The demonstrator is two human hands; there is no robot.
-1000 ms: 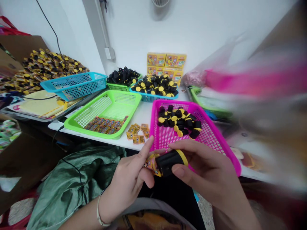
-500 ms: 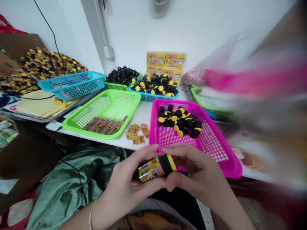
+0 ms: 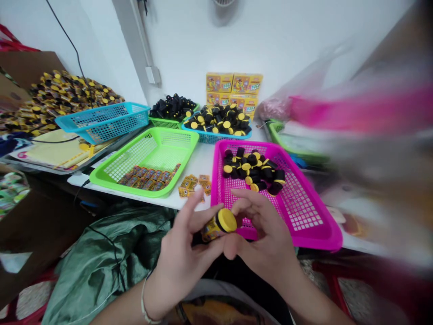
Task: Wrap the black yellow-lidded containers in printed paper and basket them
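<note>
My left hand is closed on a small cylindrical container with a printed yellow label and a black-and-yellow cap. The cap's round yellow top is tilted up toward the right. Close beside it is my right hand, its fingers bent and apart. Its thumb lies near the left thumb, and whether it touches the container I cannot tell. Just beyond the hands, a pink basket holds black caps with yellow tops. Small printed orange labels lie on the white table to its left.
A green basket holds rows of labelled cylinders. Behind stand a blue basket of caps and stacked yellow boxes. Another blue basket is at left, before a heap of containers. A blurred plastic bag hangs at right.
The container has turned in my left hand, so its yellow cap top now faces me more. My right fingers have come away from it, and my left index finger is raised.
</note>
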